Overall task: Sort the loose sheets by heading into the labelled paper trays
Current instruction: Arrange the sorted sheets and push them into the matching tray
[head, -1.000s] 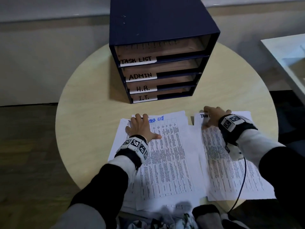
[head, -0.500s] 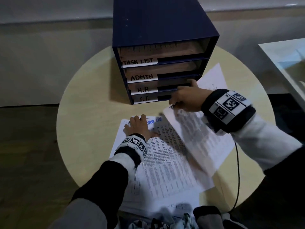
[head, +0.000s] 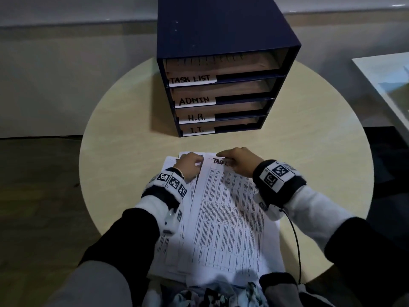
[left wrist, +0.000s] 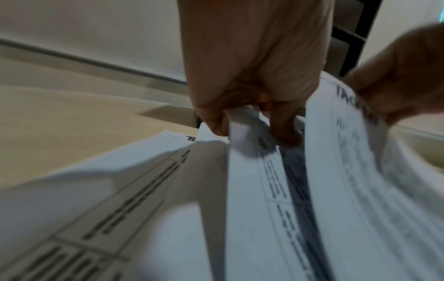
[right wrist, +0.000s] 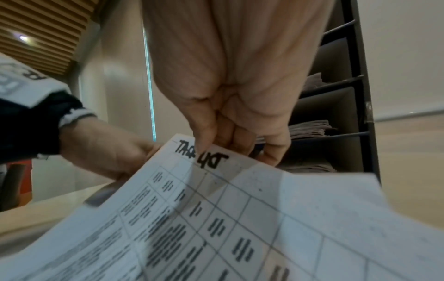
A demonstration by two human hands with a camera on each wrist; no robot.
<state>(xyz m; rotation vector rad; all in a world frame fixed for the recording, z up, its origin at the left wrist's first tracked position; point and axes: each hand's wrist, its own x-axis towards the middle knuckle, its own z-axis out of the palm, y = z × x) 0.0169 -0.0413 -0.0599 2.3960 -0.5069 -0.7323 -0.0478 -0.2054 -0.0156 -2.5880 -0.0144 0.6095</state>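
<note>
A dark blue tray unit stands at the back of the table, its slots labelled TASK LIST, ADMIN, H.R. and I.T.. A pile of printed sheets lies at the near edge. My right hand pinches the top edge of a sheet headed TASK LIST, slightly lifted over the pile. My left hand beside it pinches the top edge of another sheet, whose heading is hidden.
The round pale wooden table has bare surface around the tray unit. A white table stands to the right. A black cable hangs from my right wrist. Papers lie in the lower trays.
My right hand lifted its sheet from the right side, swung it up near the lower trays, then brought it over the left pile. My left hand went from flat to pinching a sheet.
</note>
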